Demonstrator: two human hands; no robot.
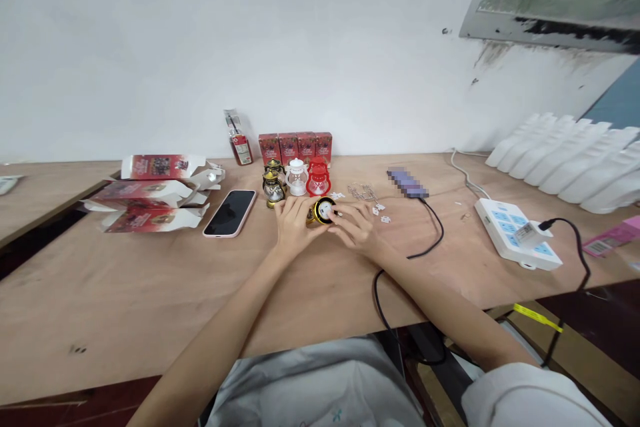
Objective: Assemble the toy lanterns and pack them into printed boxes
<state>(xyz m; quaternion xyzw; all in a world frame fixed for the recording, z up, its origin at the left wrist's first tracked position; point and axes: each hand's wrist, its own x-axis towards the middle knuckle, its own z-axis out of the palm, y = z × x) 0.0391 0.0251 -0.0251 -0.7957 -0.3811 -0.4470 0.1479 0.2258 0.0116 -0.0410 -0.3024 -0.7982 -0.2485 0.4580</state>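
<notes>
My left hand (294,221) is wrapped round a small gold and black lantern (324,209), which is tipped so that its round base with a white centre faces up. At that base the fingertips of my right hand (358,227) are pinched together; whatever lies between them is too small to make out. Just behind my left hand stand a gold lantern (273,187), a darker bronze one partly hidden behind it, a white lantern (297,177) and a red lantern (319,179). Small white tabs (385,219) and a tangle of thin metal pieces (363,192) lie beyond my right hand.
Red boxes (298,147) line the wall beside a bottle (241,147). Opened cartons (150,195) and a phone (230,213) lie left. Rightward are a cabled phone (407,183), its black cable, a power strip (517,233) and white plastic pieces (565,157).
</notes>
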